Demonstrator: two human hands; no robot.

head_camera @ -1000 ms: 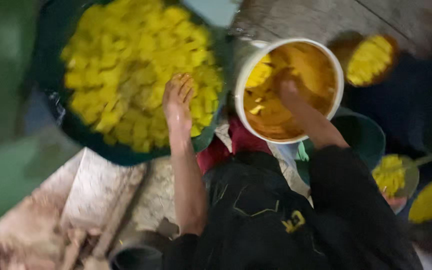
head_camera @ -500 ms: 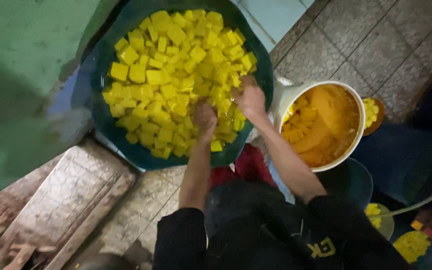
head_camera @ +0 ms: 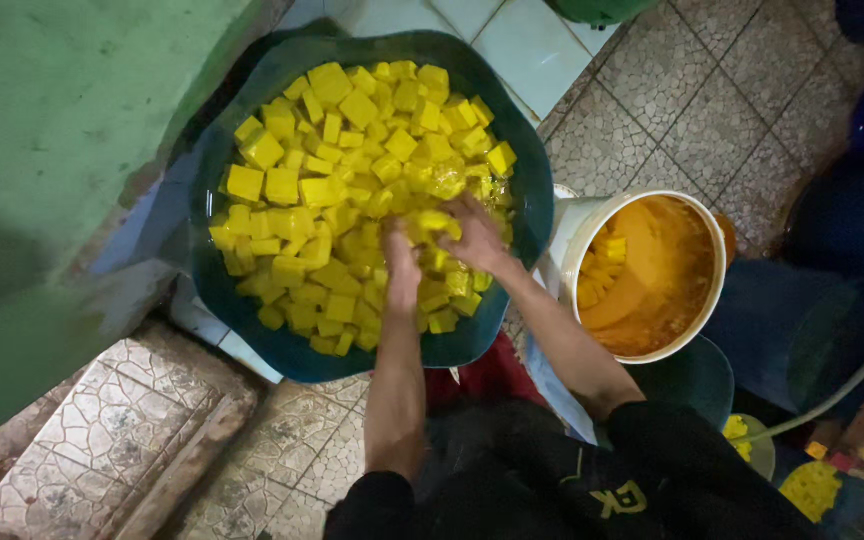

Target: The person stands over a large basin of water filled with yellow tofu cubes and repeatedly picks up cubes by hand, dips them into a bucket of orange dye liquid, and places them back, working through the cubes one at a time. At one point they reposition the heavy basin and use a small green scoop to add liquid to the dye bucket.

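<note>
Since half a second ago both hands have pushed deeper into the yellow cubes (head_camera: pixel 342 190), and the white bucket (head_camera: pixel 574 232) now sits closer on the right. The left hand (head_camera: pixel 402 270) lies flat and loose on the pile near the basin's near rim, fingers pointing away from the person. The right hand (head_camera: pixel 472 238) curls around a few cubes just beside it. The cubes fill the dark teal basin (head_camera: pixel 527 200), heaped without a common direction. The bucket holds orange liquid and some cubes, touching the basin's right edge on the tiled floor (head_camera: pixel 692 110).
</note>
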